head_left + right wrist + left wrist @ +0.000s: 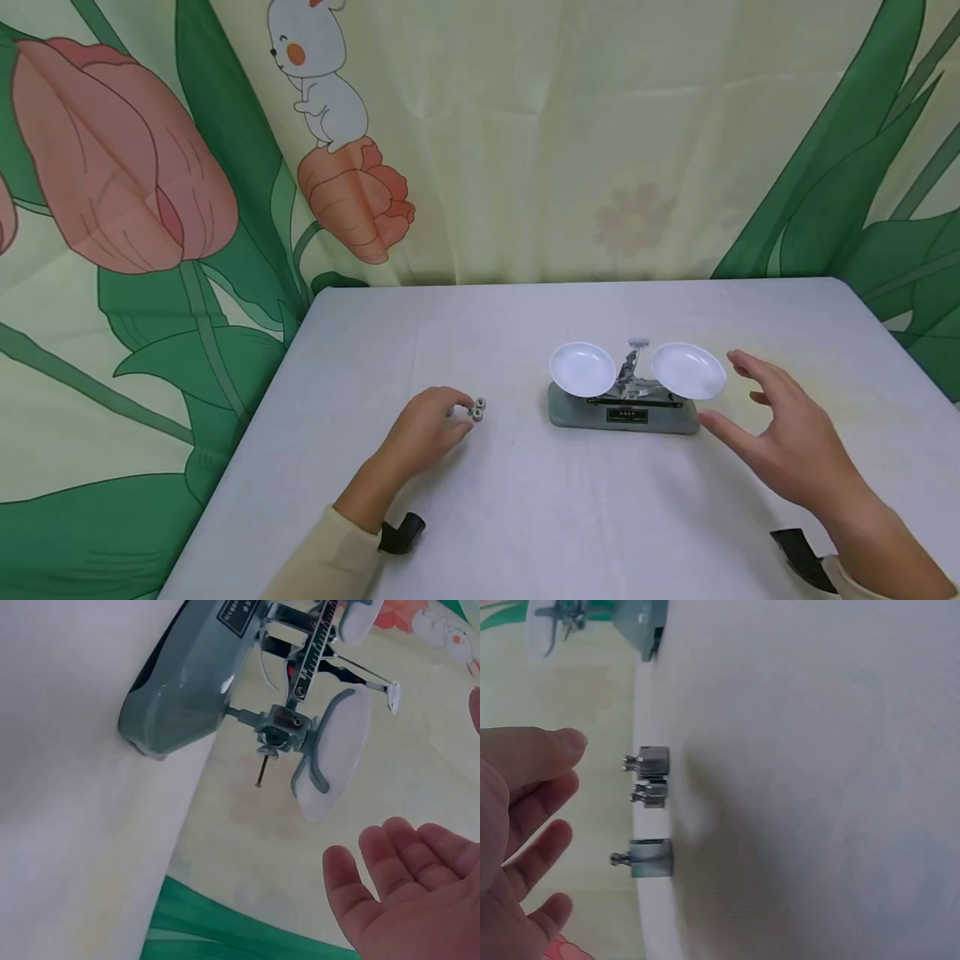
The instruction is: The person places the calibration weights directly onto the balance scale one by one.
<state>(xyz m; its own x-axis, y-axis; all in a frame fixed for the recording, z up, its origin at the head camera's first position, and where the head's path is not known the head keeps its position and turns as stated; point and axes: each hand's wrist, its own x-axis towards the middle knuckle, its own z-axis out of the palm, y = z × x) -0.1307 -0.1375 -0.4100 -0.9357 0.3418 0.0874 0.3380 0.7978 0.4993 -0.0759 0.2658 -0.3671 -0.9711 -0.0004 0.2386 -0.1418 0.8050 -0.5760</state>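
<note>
My left hand [422, 435] hovers at several small metal weights [477, 410] with knobbed tops, which stand on the white table. In the left wrist view its fingers are loosely bent and apart from the weights, with nothing held. One larger weight [652, 859] stands a little away from the close group. To the right stands a grey balance scale [626, 408] with two white pans. My right hand [798, 446] is held beside the right pan [689, 371], fingers spread and holding nothing. From the right wrist view, a gap shows between that hand and the pan [341, 750].
The white table [525, 517] reaches back to a printed curtain [525, 150] with tulips and a rabbit. Black straps [402, 533] sit at both wrists, over or beside light sleeves.
</note>
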